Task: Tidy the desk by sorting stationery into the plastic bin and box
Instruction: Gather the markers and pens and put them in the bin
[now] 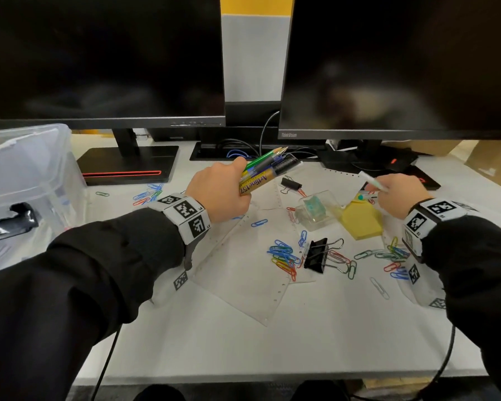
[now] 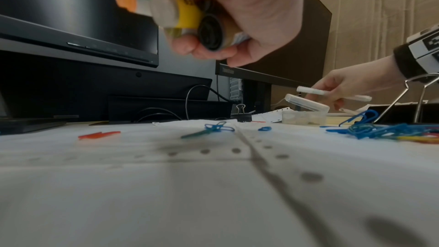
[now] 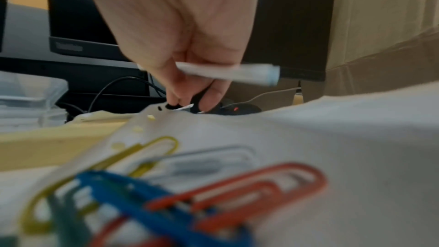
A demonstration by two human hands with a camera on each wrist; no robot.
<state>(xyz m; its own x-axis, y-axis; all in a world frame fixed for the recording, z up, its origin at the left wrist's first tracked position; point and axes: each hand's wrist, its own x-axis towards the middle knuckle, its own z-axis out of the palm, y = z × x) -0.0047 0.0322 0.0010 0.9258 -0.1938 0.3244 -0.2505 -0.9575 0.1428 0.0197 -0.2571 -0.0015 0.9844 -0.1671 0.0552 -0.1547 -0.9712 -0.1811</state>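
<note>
Above the middle of the desk (image 1: 243, 342), your left hand (image 1: 223, 195) is wrapped around a bundle of pens and markers (image 1: 265, 170). The bundle is long and thin. It points away from you and a bit to the right, toward the monitors, with the tips up and the back ends down by your palm. You can see a green pen, a blue one, and a fat yellow marker with blue letters on it.

Your right hand (image 1: 399, 193) is over the right side of the desk, near the yellow sticky notes (image 1: 362, 221). It pinches a white pen (image 1: 372, 180) that lies almost flat and runs left to right. Its fingertips (image 3: 211, 99) reach down to the paper edge, where something small and dark sits; you cannot tell what it is.

The clear plastic bin (image 1: 26, 180) stands at the far left edge, well apart from both hands. The near part of the desk is mostly bare. Between your hands lie paper sheets (image 1: 252, 273), a small clear box (image 1: 320, 209) with its lid up, a black binder clip (image 1: 318, 256) and lots of colored paper clips (image 1: 284, 257).
</note>
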